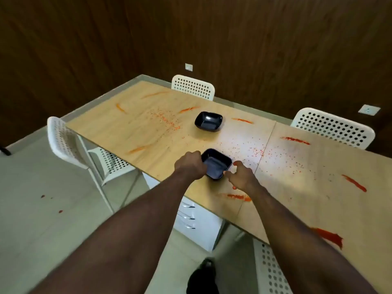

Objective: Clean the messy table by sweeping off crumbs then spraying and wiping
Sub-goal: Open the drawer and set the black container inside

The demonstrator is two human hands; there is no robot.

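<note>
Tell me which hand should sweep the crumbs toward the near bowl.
Likely the right hand: it appears free and nearest the crumbs, while the left hand grips the near bowl.

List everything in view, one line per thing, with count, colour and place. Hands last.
Table: one, light wood, centre.
Bowls: two, black; near bowl at the front edge, far bowl mid-table.
Crumbs: many, red-orange, scattered on the table in two patches.
Smears: several, orange-red, across the tabletop.
Chairs: four, white, perforated, around the table.
Drawer unit: one, white, under the table.
Sockets: two, pale, on the wall.
Floor spots: a few, red, left of the table.
Shoe: one, black, bottom edge.
Left hand: grips the near bowl's left rim.
Right hand: fingers loose, at the near bowl's right rim.
</note>
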